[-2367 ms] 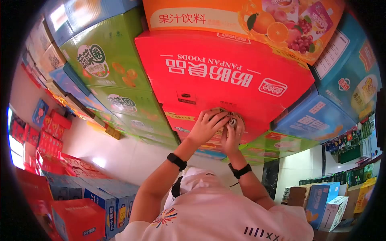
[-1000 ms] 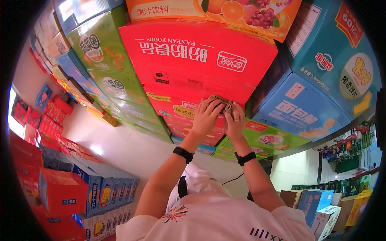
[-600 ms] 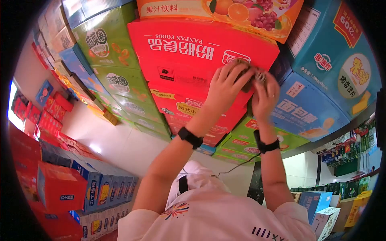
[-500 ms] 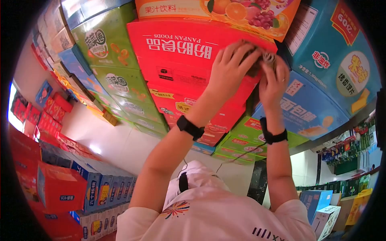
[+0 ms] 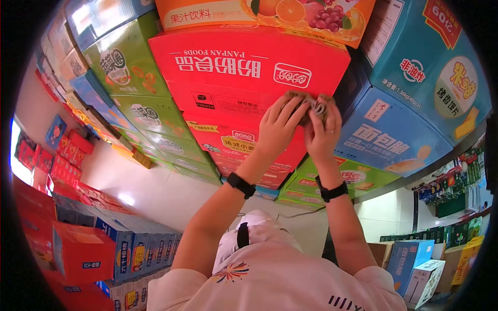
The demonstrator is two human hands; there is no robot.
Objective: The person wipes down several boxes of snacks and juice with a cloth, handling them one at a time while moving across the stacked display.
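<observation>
"while both hands meet over the large red cardboard carton [image 5: 233, 44], what do they hold?"

"one small brownish-grey, rolled and crumpled bundle [image 5: 319, 108], in front of the carton's right portion. the left hand [image 5: 280, 124] curls its fingers over one side; the right hand [image 5: 326, 132] closes narrowly around the spiral end. material and contact with the carton: cannot tell."

"handling?"

"judged light, soft and pliable, with little risk of breakage, though a loose layer could slip or unroll. best held around the body of the roll, with light pressure at both ends."

"markings?"

"red carton: 'panpan foods', inverted, beneath '盼盼食品', likewise inverted, as the print reads. glossy orange fruit-printed carton [image 5: 228, 10] above: '果汁饮料'. light-blue cardboard carton [image 5: 381, 147] at right: '面包脆'. teal cardboard carton [image 5: 391, 62]: '非油炸'. green cardboard carton [image 5: 142, 49] at left: '蔬菜圈'. smaller print on several cartons is illegible."
</observation>
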